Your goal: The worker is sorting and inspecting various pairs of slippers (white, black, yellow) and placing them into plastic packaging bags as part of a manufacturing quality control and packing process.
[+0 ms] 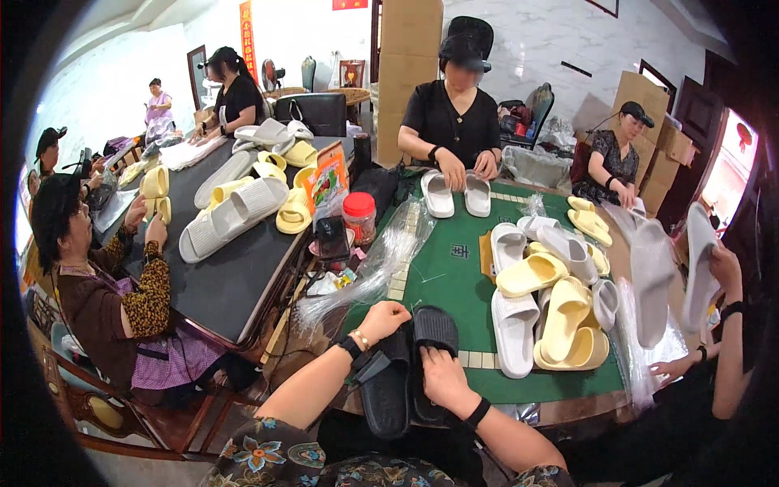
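Two black slide slippers lie side by side at the table's near edge. My left hand (381, 321) is closed in a pinch just above the left black slipper (385, 406); whatever its fingertips hold is too small to make out. With its fingers tucked at the foot opening, my right hand (442, 378) grips the right black slipper (436, 325), and the strap partly hides those fingertips. A bundle of thin clear plastic strands (365, 264) lies beyond my left hand.
Grey and yellow slippers (545, 274) are heaped on the green table (442, 272) to my right. Across it, a person (451, 122) handles a grey pair (439, 195). A hand (725, 268) at right holds a grey slipper (699, 258). A red-lidded jar (359, 217) stands left, by a dark table (215, 284).
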The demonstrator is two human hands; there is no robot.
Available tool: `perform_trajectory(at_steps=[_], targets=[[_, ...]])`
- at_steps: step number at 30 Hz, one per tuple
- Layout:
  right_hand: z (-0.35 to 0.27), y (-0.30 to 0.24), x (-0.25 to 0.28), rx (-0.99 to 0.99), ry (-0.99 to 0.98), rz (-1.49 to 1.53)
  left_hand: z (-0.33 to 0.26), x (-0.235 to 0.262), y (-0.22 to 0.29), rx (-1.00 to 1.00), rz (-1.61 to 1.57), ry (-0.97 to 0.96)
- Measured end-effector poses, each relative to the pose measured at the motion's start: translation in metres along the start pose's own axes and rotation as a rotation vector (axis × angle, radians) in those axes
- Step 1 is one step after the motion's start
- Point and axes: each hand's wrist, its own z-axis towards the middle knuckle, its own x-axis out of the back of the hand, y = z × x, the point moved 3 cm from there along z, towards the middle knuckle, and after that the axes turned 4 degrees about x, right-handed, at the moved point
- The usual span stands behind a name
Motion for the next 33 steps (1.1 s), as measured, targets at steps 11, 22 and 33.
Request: perform_trajectory(at_steps=[11, 22, 33], targets=[[-0.006, -0.003, 0.009, -0.084, -0.148, 0.092, 0.007, -0.029, 0.019, 0.093, -0.277, -0.203], [0.024, 0.041, 0.074, -0.336, 0.377, 0.707, -0.017, -0.024, 0.029, 0.051, -0.666, -0.124], [0.073, 0.059, -0.029, -0.470, 0.236, 1.153, -0.021, -0.020, 0.027, -0.212, -0.578, 0.074]])
